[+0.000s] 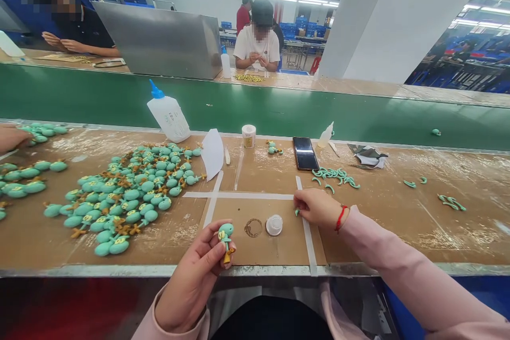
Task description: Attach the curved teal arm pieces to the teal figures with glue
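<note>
Gripping rounded teal clay figure (pixel 225 234) | left hand (pixel 193 281) | right hand (pixel 319 208), green sliver (pixel 297 213)

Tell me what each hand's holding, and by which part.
Left hand: teal clay figure, pinched at its narrow middle. Right hand: small green piece at the fingertips, grip unclear.

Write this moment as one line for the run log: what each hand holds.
left hand: teal toy figure | right hand: small teal piece
</note>
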Motion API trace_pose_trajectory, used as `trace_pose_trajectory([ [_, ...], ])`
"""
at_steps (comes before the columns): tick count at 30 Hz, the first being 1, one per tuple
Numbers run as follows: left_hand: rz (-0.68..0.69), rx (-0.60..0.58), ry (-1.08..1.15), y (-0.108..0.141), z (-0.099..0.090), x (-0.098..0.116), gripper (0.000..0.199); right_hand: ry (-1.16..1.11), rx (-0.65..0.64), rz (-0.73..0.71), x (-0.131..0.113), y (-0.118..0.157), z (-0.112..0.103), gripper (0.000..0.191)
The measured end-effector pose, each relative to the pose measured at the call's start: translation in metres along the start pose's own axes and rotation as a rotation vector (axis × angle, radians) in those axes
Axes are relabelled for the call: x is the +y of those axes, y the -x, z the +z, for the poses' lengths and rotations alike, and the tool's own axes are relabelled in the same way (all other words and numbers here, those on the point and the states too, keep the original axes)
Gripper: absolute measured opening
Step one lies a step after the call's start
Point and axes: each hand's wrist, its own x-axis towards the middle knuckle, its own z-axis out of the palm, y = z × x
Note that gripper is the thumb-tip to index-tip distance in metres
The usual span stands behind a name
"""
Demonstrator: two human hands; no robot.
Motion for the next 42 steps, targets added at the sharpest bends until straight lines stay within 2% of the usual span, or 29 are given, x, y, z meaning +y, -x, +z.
trace_pose_trajectory([
  [5,-0.001,0.007,0.011,0.001,-0.002,-0.001,0.036,-0.039,-0.035,-0.014,-0.01,-0.002,-0.011,0.019],
  [10,-0.002,0.001,0.0,0.001,-0.002,-0.001,0.035,-0.295,-0.097,0.016,0.0,0.004,-0.027,0.003],
  [14,-0.006,-0.011,0.0,0.001,-0.001,-0.002,0.035,-0.623,-0.24,0.081,0.004,0.007,-0.029,0.03],
  [17,-0.005,-0.018,0.001,0.002,0.0,-0.002,0.035,-0.849,-0.287,0.139,-0.003,0.009,-0.024,0.044],
  [21,-0.009,-0.018,-0.009,0.004,-0.001,-0.002,0.035,-1.042,-0.243,0.216,-0.02,0.009,-0.009,0.046],
  [27,-0.012,-0.063,-0.007,0.002,-0.01,-0.008,0.038,-1.181,-0.118,0.347,-0.04,0.01,0.011,0.049],
  [34,-0.017,-0.079,0.004,0.006,-0.011,-0.008,0.038,-1.204,-0.039,0.396,-0.051,0.011,0.015,0.048],
  [42,-0.01,-0.074,0.016,0.007,-0.012,-0.007,0.037,-1.144,-0.015,0.397,-0.051,0.01,0.021,0.045],
])
